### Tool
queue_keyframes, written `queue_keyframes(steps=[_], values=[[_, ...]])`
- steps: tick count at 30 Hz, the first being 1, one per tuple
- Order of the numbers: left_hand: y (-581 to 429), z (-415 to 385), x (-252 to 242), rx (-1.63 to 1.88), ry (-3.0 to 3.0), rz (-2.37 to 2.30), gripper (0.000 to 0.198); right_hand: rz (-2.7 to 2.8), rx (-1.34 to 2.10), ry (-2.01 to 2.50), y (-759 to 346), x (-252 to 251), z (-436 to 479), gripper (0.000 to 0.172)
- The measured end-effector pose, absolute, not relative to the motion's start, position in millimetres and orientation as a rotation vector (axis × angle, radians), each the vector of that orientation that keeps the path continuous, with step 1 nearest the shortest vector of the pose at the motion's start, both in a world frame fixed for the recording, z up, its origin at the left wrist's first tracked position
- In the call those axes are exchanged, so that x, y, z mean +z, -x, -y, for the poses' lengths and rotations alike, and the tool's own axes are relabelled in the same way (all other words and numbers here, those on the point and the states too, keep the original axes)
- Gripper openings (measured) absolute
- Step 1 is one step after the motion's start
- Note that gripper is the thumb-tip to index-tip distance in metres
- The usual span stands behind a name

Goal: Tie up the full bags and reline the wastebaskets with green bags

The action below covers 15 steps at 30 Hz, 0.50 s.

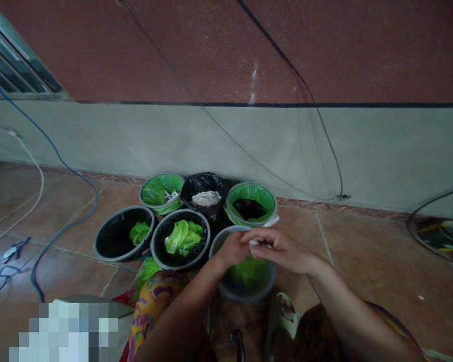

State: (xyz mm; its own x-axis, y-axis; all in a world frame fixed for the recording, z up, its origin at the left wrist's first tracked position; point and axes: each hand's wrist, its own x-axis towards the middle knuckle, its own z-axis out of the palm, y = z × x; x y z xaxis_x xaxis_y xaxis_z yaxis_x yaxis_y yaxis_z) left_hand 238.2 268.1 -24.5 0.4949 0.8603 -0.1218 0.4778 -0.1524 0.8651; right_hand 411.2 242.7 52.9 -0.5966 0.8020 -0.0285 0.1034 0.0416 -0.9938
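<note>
My left hand (234,248) and my right hand (283,250) meet above a grey bin (266,291) with green plastic inside it. The fingers of both hands are closed together. A small white piece (253,243) shows between the right thumb and fingers; its kind is too small to tell. Another white bit (272,221) sticks out just beyond the right hand. What the left fingers pinch, if anything, is hidden. Just left of my hands stands a black-lined bin (156,251) with a crumpled green plastic bag (184,238) in it.
More lined bins stand close together: a tilted black-lined one (113,236), a green-lined one (151,188), a black-lined one (189,188) and another green-lined one (245,191). A blue cable (92,191) crosses the tiled floor (362,251). A slipper (285,306) is near my feet.
</note>
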Motion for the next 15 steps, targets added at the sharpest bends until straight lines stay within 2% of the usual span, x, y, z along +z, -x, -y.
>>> queue_keyframes(steps=[4,9,12,15], values=[[-247.3,-256.1,-24.8,0.294,-2.003,-0.977,0.025,1.448,1.567,0.944,-406.9,43.1,-260.3,0.035],[-249.0,-254.6,-25.3,0.413,-1.85,-1.026,0.033,1.235,1.377,1.163,-413.5,24.4,-277.5,0.046],[-247.1,-261.8,-33.4,0.515,-1.663,-1.171,0.044,1.369,1.23,1.469,-422.1,4.5,-278.4,0.054],[-244.9,-269.3,-43.9,0.57,-1.506,-1.187,0.045,1.672,1.157,1.537,-426.4,-14.6,-273.7,0.047]])
